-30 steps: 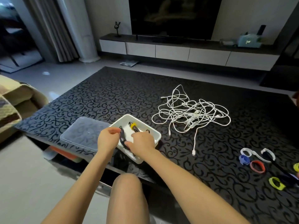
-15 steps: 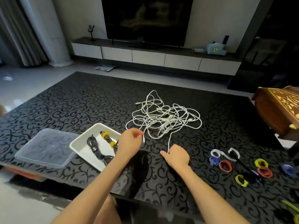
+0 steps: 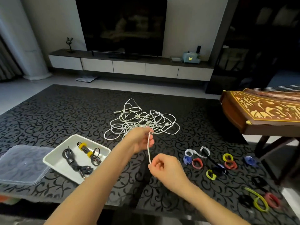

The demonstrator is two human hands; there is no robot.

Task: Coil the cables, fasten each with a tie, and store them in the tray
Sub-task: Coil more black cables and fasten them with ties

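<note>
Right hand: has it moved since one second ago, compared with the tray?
Yes. The right hand was at the white tray and has gone to the right, away from it; it now pinches the white cable.

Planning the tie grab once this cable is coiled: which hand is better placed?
Probably right: the right hand is beside the ties; the left hand pinches the cable nearer the tray.

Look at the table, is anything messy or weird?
Yes. The white cables lie in one tangled heap mid-table, the left hand and right hand holding one strand. In the tray, one black cable lies loose, no tie visible.
</note>
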